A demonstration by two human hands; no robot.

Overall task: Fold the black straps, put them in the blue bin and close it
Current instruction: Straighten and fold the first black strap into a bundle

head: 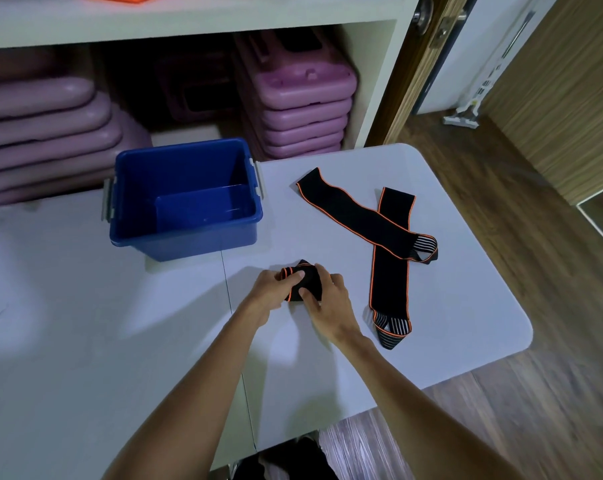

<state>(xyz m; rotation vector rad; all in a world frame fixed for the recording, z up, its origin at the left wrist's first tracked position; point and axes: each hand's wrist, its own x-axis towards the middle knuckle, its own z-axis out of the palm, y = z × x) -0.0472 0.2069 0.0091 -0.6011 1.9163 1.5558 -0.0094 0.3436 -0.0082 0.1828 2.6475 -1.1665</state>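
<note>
A folded black strap (302,284) with orange edging lies on the white table (85,323), in front of the blue bin. My left hand (270,292) and my right hand (327,299) both grip it from either side. The blue bin (186,199) stands open behind them, and I see nothing inside it. No lid is in view. Two more black straps lie flat and crossed at the right: one (359,216) runs diagonally, the other (390,268) runs toward me, its striped end near the table's front edge.
A white shelf unit behind the table holds stacked purple plastic steps (303,109). The table's rounded right corner (521,327) meets a wooden floor. A door with a round knob (423,13) stands at the upper right.
</note>
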